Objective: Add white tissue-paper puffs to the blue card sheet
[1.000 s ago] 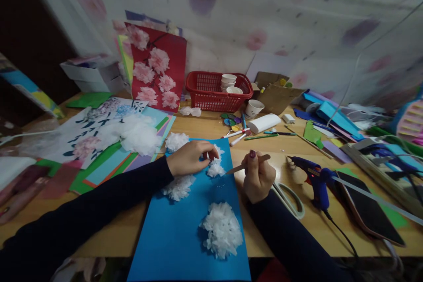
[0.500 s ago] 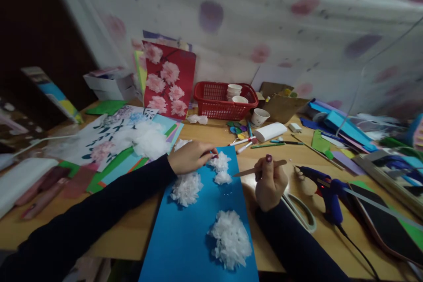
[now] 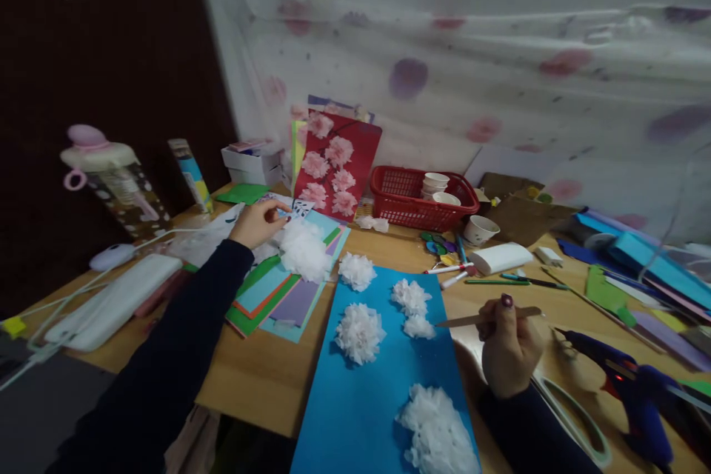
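Left hand [image 3: 260, 223], fingers loosely curled, above white tissue pile [image 3: 304, 249]; right hand [image 3: 511, 346] pinching wooden stick [image 3: 472, 320].

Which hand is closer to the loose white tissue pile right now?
Your left. The left hand is just to the left of the white tissue pile; the right hand, gripping a wooden stick, is well right, beyond the blue sheet.

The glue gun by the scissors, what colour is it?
The glue gun is dark blue; the head view shows it best.
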A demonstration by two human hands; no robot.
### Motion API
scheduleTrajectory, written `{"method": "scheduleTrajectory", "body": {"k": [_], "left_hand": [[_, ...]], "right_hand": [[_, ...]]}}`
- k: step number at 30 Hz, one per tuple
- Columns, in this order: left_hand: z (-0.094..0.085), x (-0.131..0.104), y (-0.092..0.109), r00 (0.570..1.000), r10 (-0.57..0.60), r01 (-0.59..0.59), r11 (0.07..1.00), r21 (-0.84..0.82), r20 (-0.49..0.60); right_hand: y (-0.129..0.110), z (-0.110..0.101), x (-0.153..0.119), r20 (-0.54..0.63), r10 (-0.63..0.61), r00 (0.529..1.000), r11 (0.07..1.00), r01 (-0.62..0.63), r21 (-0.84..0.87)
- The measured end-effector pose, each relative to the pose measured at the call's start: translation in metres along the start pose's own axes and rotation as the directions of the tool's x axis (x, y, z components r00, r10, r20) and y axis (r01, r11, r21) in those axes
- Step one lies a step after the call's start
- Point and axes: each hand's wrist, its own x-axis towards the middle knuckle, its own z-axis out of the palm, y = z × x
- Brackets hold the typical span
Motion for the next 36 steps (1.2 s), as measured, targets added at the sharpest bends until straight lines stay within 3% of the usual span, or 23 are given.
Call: {"method": "scheduleTrajectory", "body": {"k": [2,6,15,21,26,32,36], "left_hand": [[-0.009,0.004,-0.026,0.996,-0.022,0.02,0.999,0.028,0.083],[-0.009,0.002,-0.046,0.994,-0.106,0.101,0.989,0.107,0.041],[0.026,0.006,-0.032,0.967,-0.253,0.256,0.945,0.203,-0.04],[0.039,0.014,-0.032,0.928,-0.364,0.372,0.922,0.104,-0.084],[0.037,0.013,-0.03,0.941,-0.319,0.31,0.947,-0.088,-0.111],[0.025,0.011,-0.018,0.95,-0.212,0.161,0.962,-0.221,-0.23],[0.027,0.011,-0.019,0.969,-0.194,0.144,0.947,-0.287,-0.154]], "right_hand": [[-0.001,0.001,0.0,0.006,-0.018,1.0,1.0,0.018,0.0],[-0.001,-0.001,-0.002,0.032,-0.043,0.999,0.999,0.043,-0.012],[-0.001,-0.001,-0.002,0.029,-0.009,1.0,1.0,0.009,0.01],[0.001,-0.002,-0.002,0.035,0.004,0.999,1.0,-0.005,0.019],[0.002,-0.005,-0.001,0.034,-0.029,0.999,1.0,0.029,-0.002],[-0.002,-0.006,-0.001,0.01,-0.062,0.998,0.998,0.062,0.012],[-0.002,-0.006,0.0,0.019,-0.045,0.999,0.998,0.045,0.033]]}}
